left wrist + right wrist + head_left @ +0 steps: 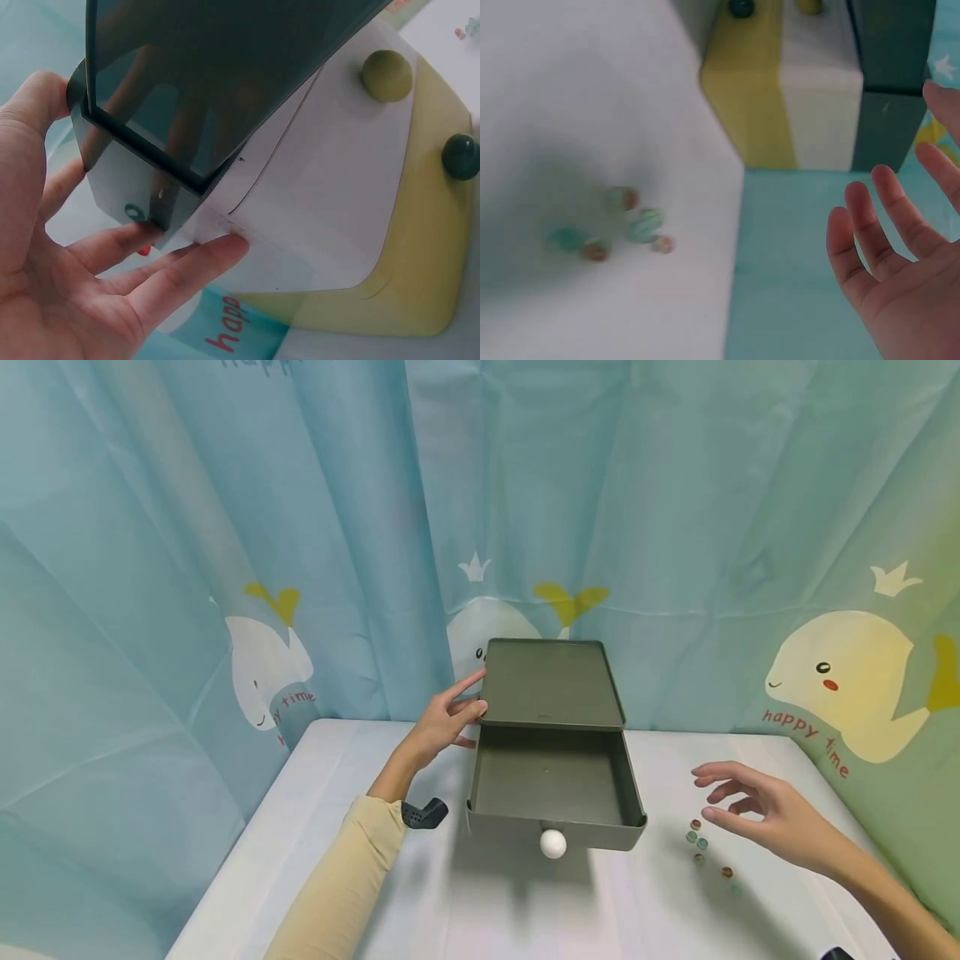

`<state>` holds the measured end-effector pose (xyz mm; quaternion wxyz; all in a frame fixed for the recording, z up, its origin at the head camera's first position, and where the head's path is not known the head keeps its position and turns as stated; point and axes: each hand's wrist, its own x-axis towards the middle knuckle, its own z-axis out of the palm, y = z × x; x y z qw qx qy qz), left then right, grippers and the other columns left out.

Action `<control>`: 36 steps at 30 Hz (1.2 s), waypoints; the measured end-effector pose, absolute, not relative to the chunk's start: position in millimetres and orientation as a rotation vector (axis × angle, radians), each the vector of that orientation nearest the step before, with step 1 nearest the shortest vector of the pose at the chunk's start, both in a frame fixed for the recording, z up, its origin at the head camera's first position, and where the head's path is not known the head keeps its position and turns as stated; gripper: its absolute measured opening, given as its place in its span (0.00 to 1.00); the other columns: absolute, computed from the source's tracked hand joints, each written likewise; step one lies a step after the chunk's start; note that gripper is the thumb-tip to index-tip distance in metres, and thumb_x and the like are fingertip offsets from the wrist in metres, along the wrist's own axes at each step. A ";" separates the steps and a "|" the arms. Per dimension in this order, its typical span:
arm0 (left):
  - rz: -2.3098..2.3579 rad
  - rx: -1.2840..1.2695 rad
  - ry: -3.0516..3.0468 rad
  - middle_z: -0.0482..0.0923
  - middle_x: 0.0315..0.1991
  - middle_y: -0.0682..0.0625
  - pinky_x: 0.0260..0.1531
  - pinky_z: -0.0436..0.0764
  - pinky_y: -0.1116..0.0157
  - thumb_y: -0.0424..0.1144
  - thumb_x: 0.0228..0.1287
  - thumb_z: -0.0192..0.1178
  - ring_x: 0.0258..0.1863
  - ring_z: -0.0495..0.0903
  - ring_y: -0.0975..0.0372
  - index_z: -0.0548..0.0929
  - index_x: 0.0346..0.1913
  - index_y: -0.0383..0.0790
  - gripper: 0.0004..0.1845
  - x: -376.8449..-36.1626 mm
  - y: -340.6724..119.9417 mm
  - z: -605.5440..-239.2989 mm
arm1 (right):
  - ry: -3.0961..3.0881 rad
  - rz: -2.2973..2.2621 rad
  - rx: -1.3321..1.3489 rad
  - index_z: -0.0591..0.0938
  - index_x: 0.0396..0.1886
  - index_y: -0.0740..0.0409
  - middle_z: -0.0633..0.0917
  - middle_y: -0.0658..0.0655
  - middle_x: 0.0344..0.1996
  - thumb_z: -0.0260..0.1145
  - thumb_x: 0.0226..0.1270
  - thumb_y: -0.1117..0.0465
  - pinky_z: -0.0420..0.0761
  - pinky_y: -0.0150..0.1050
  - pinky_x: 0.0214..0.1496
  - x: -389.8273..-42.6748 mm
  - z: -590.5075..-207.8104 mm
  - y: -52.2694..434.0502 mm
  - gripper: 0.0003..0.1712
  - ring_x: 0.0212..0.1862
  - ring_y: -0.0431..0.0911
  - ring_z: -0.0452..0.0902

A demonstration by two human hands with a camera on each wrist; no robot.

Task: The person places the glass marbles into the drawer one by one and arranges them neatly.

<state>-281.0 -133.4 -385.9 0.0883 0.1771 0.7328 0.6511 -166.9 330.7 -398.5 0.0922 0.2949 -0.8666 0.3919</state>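
Blue-green curtains (360, 518) printed with whales hang behind a white counter (408, 902). Toward the counter's left edge, the person's left hand (441, 725) rests against the left side of a small drawer chest (551, 681), fingers spread wide and fairly straight, curled round nothing. The chest stands by the middle of the far edge; its dark green top drawer (510, 828) juts toward the near edge, white knob (552, 844) foremost, bare-floored. Right of the chest, several small round brown and green pieces, probably glass beads (702, 843), lie on the counter in a loose line slanting toward the near right corner. Farther right hangs the right hand (772, 820), loosely bent, thumb apart from the fingers, holding nothing. It is plainly the nearer hand: the beads lie below and leftward of it, not touching its fingers, with the drawer farther left again.
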 end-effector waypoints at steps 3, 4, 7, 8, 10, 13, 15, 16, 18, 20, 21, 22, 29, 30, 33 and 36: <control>1.942 0.521 2.174 0.70 0.72 0.38 0.46 0.86 0.45 0.42 0.77 0.59 0.63 0.76 0.46 0.64 0.80 0.62 0.32 -281.2 -133.3 -385.6 | -2.582 1.181 0.850 0.81 0.60 0.54 0.84 0.44 0.53 0.73 0.63 0.73 0.81 0.27 0.45 -162.5 -411.8 337.7 0.26 0.44 0.39 0.84; 1.942 0.522 2.173 0.70 0.72 0.38 0.46 0.86 0.45 0.42 0.77 0.59 0.63 0.76 0.46 0.63 0.80 0.62 0.32 -281.2 -133.3 -385.6 | -2.588 1.190 0.836 0.81 0.60 0.54 0.84 0.44 0.53 0.73 0.63 0.73 0.81 0.27 0.44 -161.1 -416.4 340.0 0.26 0.44 0.39 0.84; 1.941 0.519 2.171 0.70 0.71 0.39 0.46 0.86 0.45 0.42 0.78 0.58 0.62 0.76 0.46 0.64 0.80 0.62 0.32 -281.2 -133.2 -385.5 | -2.614 1.198 0.795 0.81 0.60 0.53 0.84 0.43 0.52 0.73 0.63 0.71 0.81 0.28 0.43 -157.4 -429.5 346.9 0.26 0.44 0.39 0.83; 1.941 0.518 2.172 0.71 0.71 0.39 0.46 0.86 0.45 0.42 0.78 0.58 0.62 0.76 0.46 0.64 0.80 0.62 0.32 -281.1 -133.2 -385.4 | -2.623 1.198 0.786 0.81 0.60 0.53 0.84 0.42 0.52 0.74 0.63 0.71 0.81 0.28 0.43 -156.3 -433.6 349.1 0.26 0.43 0.40 0.83; 1.941 0.516 2.174 0.71 0.71 0.39 0.46 0.86 0.45 0.42 0.78 0.58 0.61 0.76 0.46 0.64 0.80 0.62 0.32 -280.9 -133.1 -385.4 | -2.634 1.197 0.774 0.81 0.60 0.53 0.84 0.41 0.52 0.74 0.63 0.70 0.81 0.28 0.42 -154.8 -441.2 353.6 0.26 0.43 0.41 0.84; 1.940 0.513 2.180 0.71 0.71 0.39 0.46 0.86 0.45 0.42 0.78 0.58 0.61 0.77 0.47 0.64 0.80 0.62 0.32 -280.9 -132.8 -385.4 | -2.631 1.208 0.776 0.82 0.58 0.55 0.84 0.40 0.52 0.74 0.62 0.71 0.82 0.29 0.41 -153.4 -452.2 360.3 0.25 0.41 0.42 0.84; 1.940 0.511 2.181 0.71 0.71 0.39 0.46 0.86 0.45 0.42 0.77 0.59 0.61 0.76 0.47 0.64 0.80 0.62 0.32 -281.2 -132.7 -385.6 | -2.625 1.225 0.784 0.82 0.57 0.58 0.84 0.40 0.52 0.74 0.62 0.73 0.82 0.28 0.40 -152.2 -459.2 365.1 0.24 0.41 0.40 0.85; 1.939 0.514 2.181 0.71 0.71 0.39 0.46 0.86 0.45 0.42 0.78 0.58 0.61 0.76 0.47 0.64 0.80 0.62 0.32 -281.3 -132.7 -385.7 | -2.624 1.230 0.786 0.82 0.57 0.59 0.84 0.40 0.53 0.74 0.62 0.73 0.82 0.28 0.40 -151.8 -462.7 367.6 0.24 0.40 0.40 0.85; 1.940 0.513 2.181 0.70 0.71 0.39 0.46 0.86 0.45 0.43 0.77 0.59 0.62 0.76 0.46 0.64 0.80 0.62 0.32 -281.7 -132.9 -386.0 | -2.624 1.234 0.783 0.82 0.57 0.62 0.85 0.42 0.52 0.74 0.61 0.74 0.82 0.28 0.40 -151.0 -469.2 372.3 0.23 0.40 0.39 0.85; 1.939 0.518 2.183 0.70 0.72 0.38 0.46 0.86 0.45 0.42 0.77 0.59 0.62 0.76 0.46 0.64 0.80 0.61 0.32 -281.9 -133.2 -386.1 | -2.632 1.226 0.781 0.82 0.57 0.63 0.86 0.43 0.52 0.74 0.61 0.74 0.82 0.28 0.40 -150.6 -474.5 376.9 0.23 0.39 0.38 0.85; 1.939 0.516 2.184 0.69 0.72 0.38 0.46 0.86 0.45 0.42 0.77 0.59 0.63 0.76 0.45 0.63 0.80 0.61 0.32 -282.1 -133.3 -386.3 | -2.637 1.222 0.781 0.82 0.56 0.62 0.86 0.43 0.51 0.74 0.61 0.74 0.82 0.29 0.39 -150.8 -476.9 379.3 0.23 0.39 0.38 0.85; 1.940 0.514 2.185 0.69 0.72 0.38 0.46 0.86 0.45 0.42 0.77 0.58 0.63 0.76 0.45 0.64 0.80 0.61 0.32 -282.3 -133.4 -386.5 | -2.645 1.218 0.780 0.82 0.57 0.62 0.86 0.43 0.50 0.73 0.61 0.74 0.81 0.29 0.38 -150.8 -479.2 382.0 0.23 0.39 0.38 0.85; 1.939 0.523 2.180 0.68 0.73 0.37 0.46 0.86 0.44 0.43 0.78 0.58 0.65 0.75 0.44 0.63 0.80 0.60 0.32 -283.7 -133.3 -386.3 | -2.696 1.206 0.836 0.84 0.54 0.57 0.85 0.38 0.49 0.72 0.61 0.76 0.80 0.30 0.34 -151.4 -493.4 399.9 0.22 0.37 0.37 0.82; 1.939 0.525 2.179 0.68 0.73 0.37 0.47 0.86 0.44 0.43 0.78 0.58 0.65 0.74 0.44 0.63 0.80 0.60 0.32 -283.6 -133.4 -386.3 | -2.699 1.206 0.846 0.85 0.53 0.57 0.85 0.38 0.49 0.72 0.61 0.76 0.79 0.31 0.34 -151.7 -495.1 401.1 0.21 0.37 0.37 0.82; 1.936 0.530 2.180 0.67 0.73 0.37 0.47 0.86 0.44 0.42 0.78 0.58 0.65 0.74 0.44 0.63 0.80 0.60 0.33 -283.3 -133.7 -386.1 | -2.698 1.209 0.870 0.86 0.52 0.56 0.86 0.40 0.48 0.72 0.61 0.76 0.78 0.31 0.33 -152.4 -499.2 402.8 0.20 0.37 0.37 0.80; 1.938 0.528 2.179 0.68 0.73 0.37 0.47 0.86 0.45 0.42 0.77 0.58 0.65 0.75 0.44 0.63 0.80 0.60 0.33 -283.6 -133.9 -386.4 | -2.688 1.226 0.899 0.86 0.51 0.55 0.87 0.44 0.45 0.72 0.61 0.76 0.75 0.31 0.31 -153.4 -501.9 403.2 0.20 0.35 0.38 0.78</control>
